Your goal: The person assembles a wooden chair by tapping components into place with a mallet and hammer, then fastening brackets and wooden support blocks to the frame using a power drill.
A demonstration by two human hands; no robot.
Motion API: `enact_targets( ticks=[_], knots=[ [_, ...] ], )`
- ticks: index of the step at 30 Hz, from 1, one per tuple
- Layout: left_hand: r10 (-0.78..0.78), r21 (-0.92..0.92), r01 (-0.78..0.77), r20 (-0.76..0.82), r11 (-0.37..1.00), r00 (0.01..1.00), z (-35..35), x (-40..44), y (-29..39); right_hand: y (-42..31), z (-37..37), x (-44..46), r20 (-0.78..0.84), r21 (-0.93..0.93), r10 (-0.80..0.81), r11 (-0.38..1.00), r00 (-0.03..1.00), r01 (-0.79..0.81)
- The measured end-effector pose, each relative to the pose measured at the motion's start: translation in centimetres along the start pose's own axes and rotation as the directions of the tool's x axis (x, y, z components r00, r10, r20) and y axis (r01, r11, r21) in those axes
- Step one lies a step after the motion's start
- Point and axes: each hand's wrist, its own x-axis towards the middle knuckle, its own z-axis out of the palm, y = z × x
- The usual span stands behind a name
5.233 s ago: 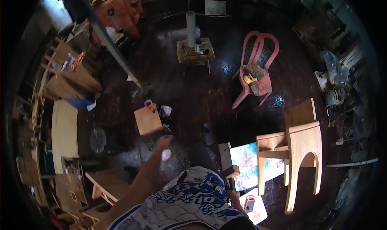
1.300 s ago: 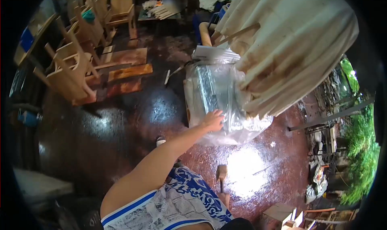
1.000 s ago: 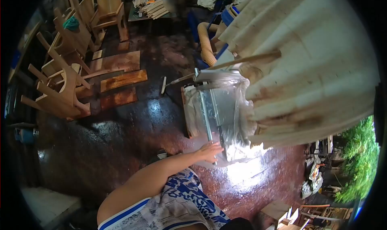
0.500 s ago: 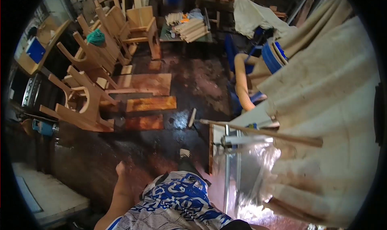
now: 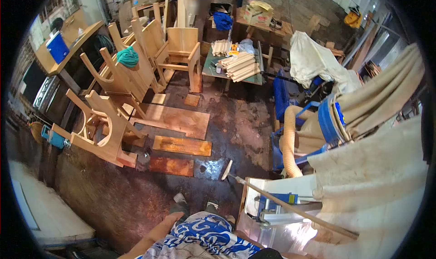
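My left hand (image 5: 175, 216) hangs at the left side of my blue and white patterned clothing (image 5: 204, 231), in front of my dark trouser leg. It is small in view and its fingers cannot be made out. My right hand is out of view. Nearest on my right, a long-handled floor tool (image 5: 290, 207) with a pale crossbar head leans over a white-topped bench (image 5: 272, 186). Ahead on the wet-looking floor lie several boards (image 5: 181, 145). My feet (image 5: 180, 197) are on the floor just in front of me.
Unfinished wooden chairs (image 5: 106, 136) stand or lean at the left, one with a green cloth (image 5: 128, 57). A green table (image 5: 213, 68) holds stacked wood pieces (image 5: 243, 66). At right, a ribbed hose (image 5: 289, 141) joins a blue machine (image 5: 329, 123) beside hanging beige cloth (image 5: 377, 163).
The view has tilted up and shifted, so the room sits lower in the picture. My left hand has come in closer to my body, and both feet now show.
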Motion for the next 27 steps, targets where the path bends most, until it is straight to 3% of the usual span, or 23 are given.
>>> enact_targets(
  ticks=[2,5,7,9,10,11,12,13,15,18,21,22,25,26,27],
  knots=[
    [0.041,0.026,-0.044,0.095,0.999,0.995,-6.1,0.2,5.2,-0.9,-1.4,1.7,-0.001,-0.055,-0.002,0.998,1.0,0.002],
    [-0.123,-0.483,0.034,-0.153,0.875,0.981,-12.4,2.3,6.0,-0.7,-1.7,8.5,-0.113,-0.035,0.059,0.997,0.992,-0.063],
    [-0.265,-0.616,0.081,-0.214,0.784,0.94,-15.0,5.6,2.2,-2.5,-2.7,10.2,-0.192,0.016,0.113,0.994,0.975,-0.112],
    [-0.262,-0.742,0.035,-0.192,0.67,0.946,-16.8,7.9,-2.9,-5.7,-6.2,9.5,-0.07,0.04,0.034,0.999,0.997,-0.032],
    [-0.25,-0.683,0.066,-0.174,0.727,0.952,-18.6,7.6,-4.3,-8.3,-6.7,7.5,-0.068,0.253,0.162,0.957,0.984,-0.14],
    [-0.24,-0.617,0.097,-0.152,0.781,0.959,-20.7,6.8,-5.4,-11.1,-7.0,4.4,-0.07,0.25,0.169,0.957,0.983,-0.147],
    [-0.277,-0.491,0.159,-0.177,0.856,0.944,-22.7,6.1,-6.5,-13.6,-7.2,1.8,-0.075,0.475,0.172,0.872,0.982,-0.116],
    [-0.276,-0.494,0.156,-0.179,0.855,0.944,-24.5,5.3,-7.6,-16.8,-7.7,-0.5,-0.083,0.671,0.171,0.738,0.982,-0.072],
    [-0.404,-0.472,0.241,-0.283,0.848,0.87,-27.3,4.4,-10.5,-18.6,-7.6,-0.4,-0.122,0.754,0.116,0.657,0.986,0.016],
    [-0.468,-0.614,0.246,-0.229,0.75,0.854,-29.7,4.1,-17.3,-22.7,-8.6,-1.3,-0.172,0.596,0.148,0.803,0.974,-0.017],
    [-0.594,-0.645,0.343,-0.217,0.683,0.774,-33.8,0.0,-16.2,-25.6,-10.7,-1.3,-0.21,0.39,0.154,0.919,0.965,-0.062],
    [-0.603,-0.71,0.268,-0.269,0.651,0.751,-32.9,0.0,-17.8,-26.5,-11.6,-1.2,-0.219,0.316,0.155,0.945,0.963,-0.08],
    [-0.397,-0.537,0.17,-0.342,0.826,0.852,-28.8,2.2,-25.0,-30.5,-15.4,-0.4,-0.244,0.096,0.137,0.989,0.96,-0.117],
    [-0.395,-0.425,0.211,-0.412,0.88,0.821,-28.1,1.9,-25.1,-32.0,-16.9,0.4,-0.254,0.013,0.125,0.992,0.959,-0.126],
    [-0.303,-0.197,0.241,-0.406,0.95,0.862,-27.1,2.3,-24.7,-33.8,-18.4,1.4,-0.263,-0.061,0.107,0.99,0.959,-0.127]
  ],
)
